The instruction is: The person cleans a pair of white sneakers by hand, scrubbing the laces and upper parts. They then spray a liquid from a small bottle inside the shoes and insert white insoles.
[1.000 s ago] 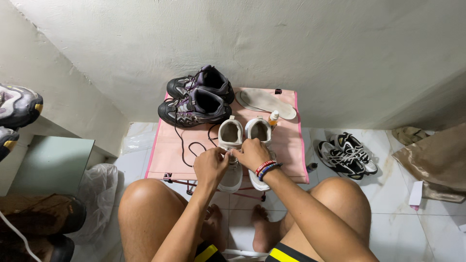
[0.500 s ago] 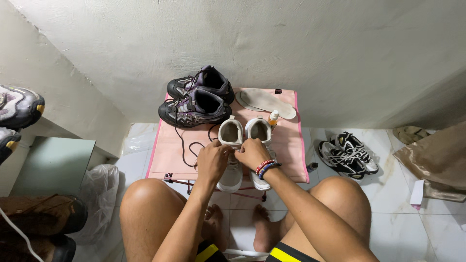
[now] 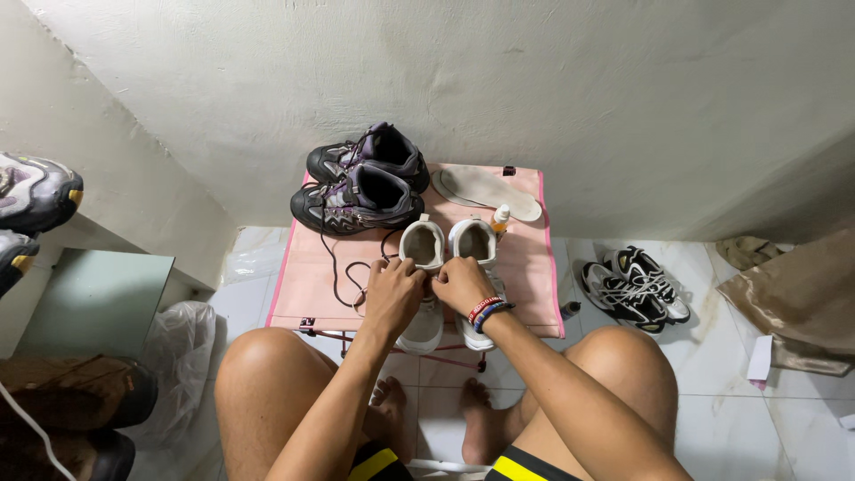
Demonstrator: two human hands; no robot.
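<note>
Both hands, left hand (image 3: 393,295) and right hand (image 3: 462,284), pinch with narrow fingers on the white shoes (image 3: 448,249) at tabletop (image 3: 303,285) centre; the small bottle (image 3: 500,218) at two o'clock may topple if nudged.

Rough white wall (image 3: 534,80) above glossy white tiled floor (image 3: 730,401).

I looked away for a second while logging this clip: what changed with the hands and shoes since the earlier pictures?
Hardly anything. The left hand and right hand stayed together over the pair of white shoes on the pink table, with no clear shift. Nothing was picked up or let go. The dark shoes, the insole and the floor sneakers kept their places.
</note>
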